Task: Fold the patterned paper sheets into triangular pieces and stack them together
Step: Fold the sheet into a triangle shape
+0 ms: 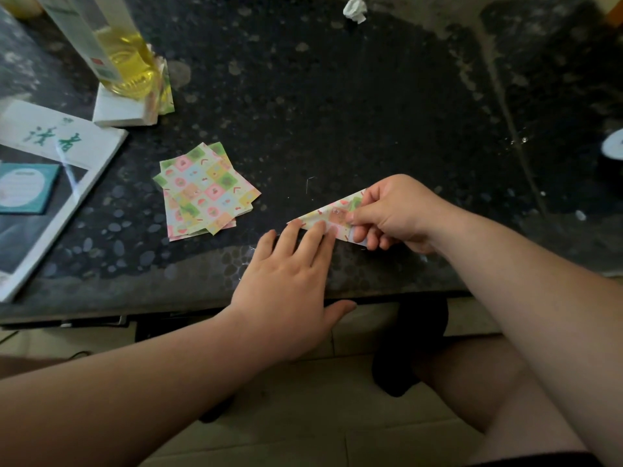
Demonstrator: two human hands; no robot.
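Now our left hand (290,281) presses flat, fingers spread, on the folded paper (332,215) our right hand (392,212) seemingly pinches

The right hand (394,214) covers the near end of the folded paper (332,215), and the left fingers (313,235) hide its lower edge. At ten o'clock the bottle (111,45) and booklet (50,156) are cut off by the frame. At three o'clock a white round thing (614,146) is cropped, too blurred to identify.

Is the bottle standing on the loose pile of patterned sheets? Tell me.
No. The bottle stands on a white block at the table's far left, apart from the loose pile of patterned sheets lying flat nearer the hands.
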